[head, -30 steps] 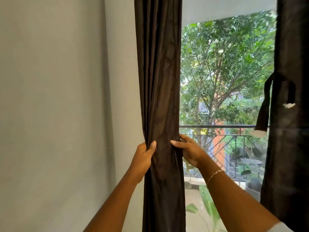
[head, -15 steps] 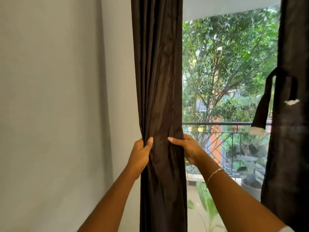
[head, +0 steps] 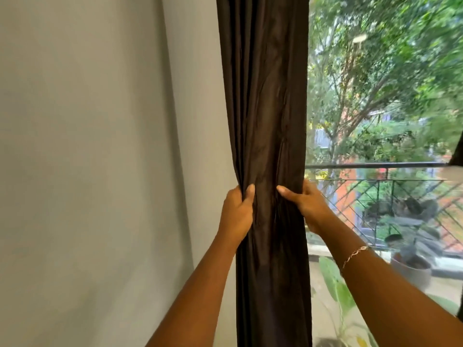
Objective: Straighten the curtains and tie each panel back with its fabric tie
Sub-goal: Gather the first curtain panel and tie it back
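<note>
Fingers (head: 288, 192) of our left hand (head: 236, 214) and right hand (head: 308, 209) grip the gathered curtain panel (head: 265, 96) from both sides, so we judge that tying it with its fabric tie is not yet done.

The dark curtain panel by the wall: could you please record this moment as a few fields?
object: dark brown curtain panel, bunched narrow, hanging beside grey wall
left hand: grips the panel's left edge
right hand: grips its right edge, about level
tie: none visible on this panel
outside: balcony railing, trees
</note>
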